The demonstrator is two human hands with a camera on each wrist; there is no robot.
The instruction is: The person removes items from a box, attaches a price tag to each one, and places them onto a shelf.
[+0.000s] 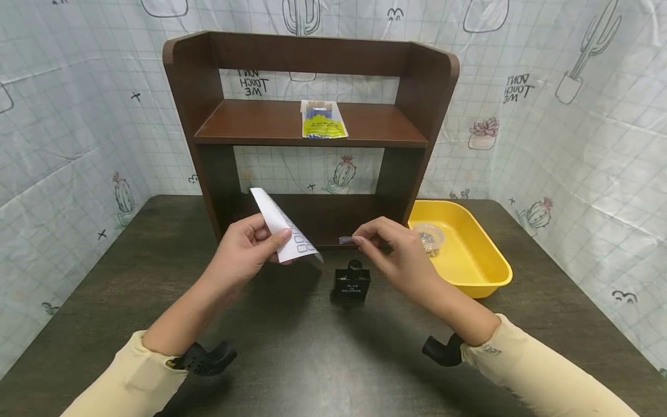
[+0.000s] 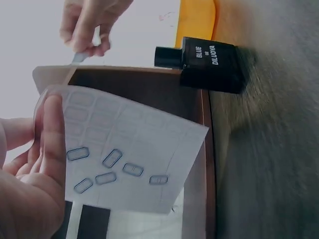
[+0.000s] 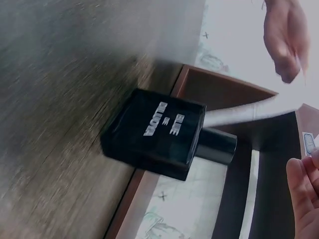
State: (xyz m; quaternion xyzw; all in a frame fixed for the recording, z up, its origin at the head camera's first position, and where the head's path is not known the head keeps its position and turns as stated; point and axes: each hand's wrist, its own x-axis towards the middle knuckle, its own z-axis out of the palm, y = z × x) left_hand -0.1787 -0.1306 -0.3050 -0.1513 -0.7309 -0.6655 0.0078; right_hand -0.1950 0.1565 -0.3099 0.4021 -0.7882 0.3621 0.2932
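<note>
My left hand (image 1: 249,242) grips a white sheet of stickers (image 1: 283,229) by its edge, thumb on the front; the sheet bends away. In the left wrist view several blue-outlined rounded-rectangle labels show on the sheet (image 2: 134,144). Between thumb and index finger my right hand (image 1: 393,249) pinches one small blue-edged sticker (image 1: 346,239), raised off the sheet. Below and between the hands, a black square bottle (image 1: 352,282) with a black cap stands upright on the table, its front lettered "BLUE DE DILUOYA". Neither hand touches the bottle.
A brown two-tier shelf (image 1: 312,142) stands at the back, with a bag of brushes (image 1: 323,120) on its upper board. To the right, a yellow tray (image 1: 471,255) holds a small clear round container (image 1: 429,238). The dark table (image 1: 292,359) meets a patterned cloth backdrop.
</note>
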